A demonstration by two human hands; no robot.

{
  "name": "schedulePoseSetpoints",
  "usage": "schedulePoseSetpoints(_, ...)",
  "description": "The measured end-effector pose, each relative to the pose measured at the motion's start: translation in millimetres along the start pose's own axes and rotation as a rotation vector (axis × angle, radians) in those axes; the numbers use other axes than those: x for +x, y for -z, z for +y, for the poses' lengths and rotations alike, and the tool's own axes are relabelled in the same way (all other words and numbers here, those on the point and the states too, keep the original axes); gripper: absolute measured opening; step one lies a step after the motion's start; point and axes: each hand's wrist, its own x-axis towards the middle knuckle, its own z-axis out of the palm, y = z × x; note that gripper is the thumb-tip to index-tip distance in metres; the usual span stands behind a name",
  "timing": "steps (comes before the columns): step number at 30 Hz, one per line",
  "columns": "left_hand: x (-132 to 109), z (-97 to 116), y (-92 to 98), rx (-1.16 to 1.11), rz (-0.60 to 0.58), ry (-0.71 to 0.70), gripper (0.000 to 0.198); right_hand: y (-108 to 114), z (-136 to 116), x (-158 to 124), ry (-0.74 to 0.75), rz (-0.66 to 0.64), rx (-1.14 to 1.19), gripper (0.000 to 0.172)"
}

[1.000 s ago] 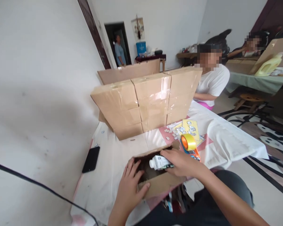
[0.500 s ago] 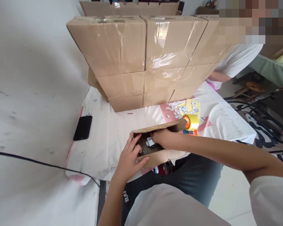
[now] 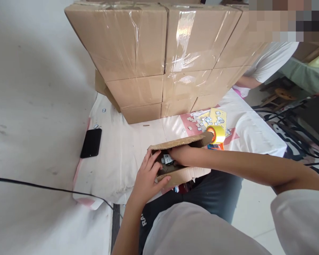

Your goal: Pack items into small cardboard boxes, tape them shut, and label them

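Right hand [image 3: 181, 156] is now deeper in open carton [image 3: 187, 173] beside white packet [image 3: 167, 159], its grip hidden, so packing moves on; left hand [image 3: 148, 177] stays clamped on the near-left wall.

Home packing room: stacked taped cartons [image 3: 149, 53].

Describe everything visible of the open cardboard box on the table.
The open cardboard box is brown corrugated board with its far flap raised. It sits at the near edge of the table. The left hand grips its near left corner. The right hand reaches inside, at a small white pack. A tape dispenser stands by its far right corner.
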Motion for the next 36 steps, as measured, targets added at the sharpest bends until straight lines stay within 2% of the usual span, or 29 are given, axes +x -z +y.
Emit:
schedulePoseSetpoints(3,0.4,2.4,1.1,0.035,0.031,-0.042,0.022,46.1,6.2,-35.0,0.04,0.026,-0.04,0.031)
schedulePoseSetpoints(5,1.5,5.1,2.1,0.038,0.044,-0.056,0.022,72.2,17.0,-60.1,0.046,0.133,0.038,0.031)
schedulePoseSetpoints(8,2.6,9.9,3.2,0.039,0.069,-0.068,0.024,86.3,40.3,-93.6,0.031,0.341,0.182,0.031)
schedulePoseSetpoints(12,-0.4,16.2,2.6,0.083,0.184,-0.199,0.032,60.3,69.5,-119.4,0.019,0.477,0.391,0.027)
schedulePoseSetpoints(16,-1.3,20.7,4.0,0.139,0.292,-0.368,0.04,26.9,82.9,-122.4,0.081,0.605,0.545,0.027)
schedulePoseSetpoints(18,2.1,21.2,7.0,0.162,0.353,-0.325,0.04,18.5,83.9,-119.9,0.119,0.667,0.498,0.029)
schedulePoseSetpoints(21,10.1,18.8,12.9,0.278,0.373,-0.141,0.038,16.0,81.9,-116.6,0.096,0.664,0.383,0.03)
schedulePoseSetpoints(24,18.2,14.3,16.4,0.421,0.253,0.022,0.056,18.2,81.0,-115.8,0.059,0.607,0.365,0.034)
schedulePoseSetpoints(27,25.2,11.6,16.9,0.461,0.152,0.06,0.069,18.2,83.4,-117.8,0.067,0.626,0.405,0.034)
schedulePoseSetpoints(30,29.7,10.7,18.0,0.436,0.186,0.003,0.068,14.5,84.7,-122.6,0.11,0.738,0.553,0.029)
schedulePoseSetpoints(33,31.7,8.2,20.4,0.407,0.245,-0.118,0.064,9.5,79.5,-127.0,0.168,0.852,0.704,0.028)
schedulePoseSetpoints(36,33.7,1.0,20.1,0.422,0.272,-0.277,0.055,2.9,70.3,-124.3,0.198,0.802,0.754,0.033)
